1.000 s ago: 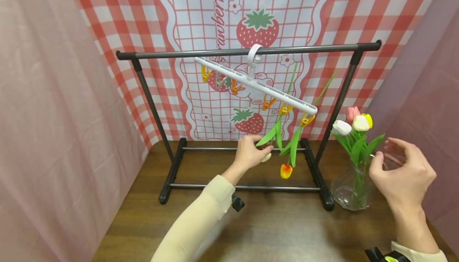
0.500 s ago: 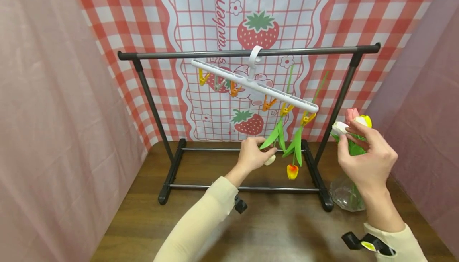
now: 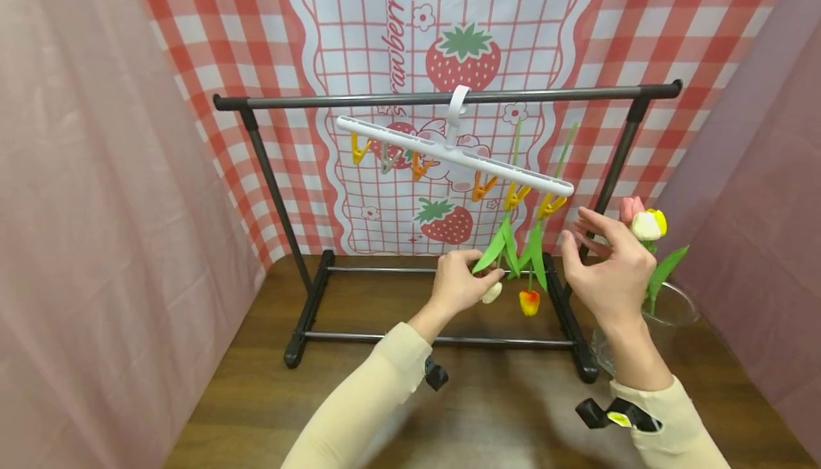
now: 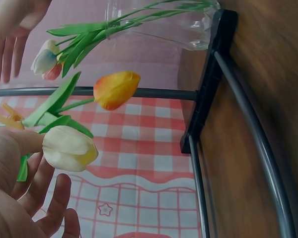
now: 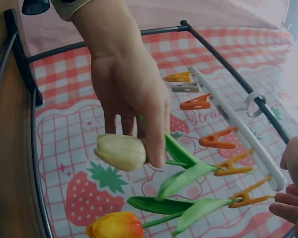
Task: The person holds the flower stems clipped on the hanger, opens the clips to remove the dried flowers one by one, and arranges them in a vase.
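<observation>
In the head view, my left hand point(image 3: 457, 285) pinches the stem of a cream-white artificial tulip point(image 3: 492, 293), just behind its bloom. That tulip hangs head-down, its stem gripped by a yellow clip point(image 3: 515, 198) on a white clip hanger point(image 3: 404, 140). Beside it a yellow-orange tulip point(image 3: 529, 303) hangs from the end yellow clip point(image 3: 551, 207). My right hand point(image 3: 609, 269) holds nothing; its fingers are relaxed and spread near the hanger's right end. The right wrist view shows my left thumb lying against the stem behind the white bloom point(image 5: 120, 151).
The hanger hooks over the dark bar point(image 3: 288, 103) of a metal rack standing on a wooden table point(image 3: 500, 412). Several other clips, such as an orange clip point(image 3: 420, 166), hang unused. Right of the rack, a glass vase point(image 4: 174, 29) holds more tulips point(image 3: 649, 224), partly behind my right hand.
My right hand has moved left from beside the vase toward the hanger's right end. My left hand has shifted slightly right with the white tulip; the hanger has swung a little.
</observation>
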{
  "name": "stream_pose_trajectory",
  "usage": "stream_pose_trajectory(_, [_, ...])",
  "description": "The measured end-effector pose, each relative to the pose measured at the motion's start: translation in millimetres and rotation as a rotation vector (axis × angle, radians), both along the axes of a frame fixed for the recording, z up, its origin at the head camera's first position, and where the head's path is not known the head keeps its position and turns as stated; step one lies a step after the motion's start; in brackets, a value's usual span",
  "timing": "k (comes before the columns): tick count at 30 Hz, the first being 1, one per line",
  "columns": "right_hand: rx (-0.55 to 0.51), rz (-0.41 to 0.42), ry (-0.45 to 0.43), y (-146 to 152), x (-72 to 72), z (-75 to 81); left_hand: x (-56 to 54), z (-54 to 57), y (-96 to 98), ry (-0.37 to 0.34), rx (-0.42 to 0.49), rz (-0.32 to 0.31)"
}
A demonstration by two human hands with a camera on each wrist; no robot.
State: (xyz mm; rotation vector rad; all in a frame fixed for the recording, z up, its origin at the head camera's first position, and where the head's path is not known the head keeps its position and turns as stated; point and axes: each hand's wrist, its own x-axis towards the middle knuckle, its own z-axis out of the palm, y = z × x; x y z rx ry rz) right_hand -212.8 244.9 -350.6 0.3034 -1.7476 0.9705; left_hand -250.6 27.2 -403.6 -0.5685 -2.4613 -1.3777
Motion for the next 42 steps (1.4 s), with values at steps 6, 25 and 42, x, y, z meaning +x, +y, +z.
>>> stream_pose_trajectory(6, [0.01, 0.053, -0.036, -17, -18.4, -2.8, 1.5, -0.2, 2.0, 0.018, 0.004, -0.018])
stream_pose_trajectory(25, [-0.02, 0.066, -0.123, -47, -43.3, 6.5, 4.1, 1.9, 3.0, 0.053, 0.008, -0.039])
stream_pose_trajectory(42, [-0.215, -0.043, -0.132, -59, -56.7, 14.5, 10.7, -4.1, 6.3, 0.057, 0.023, -0.089])
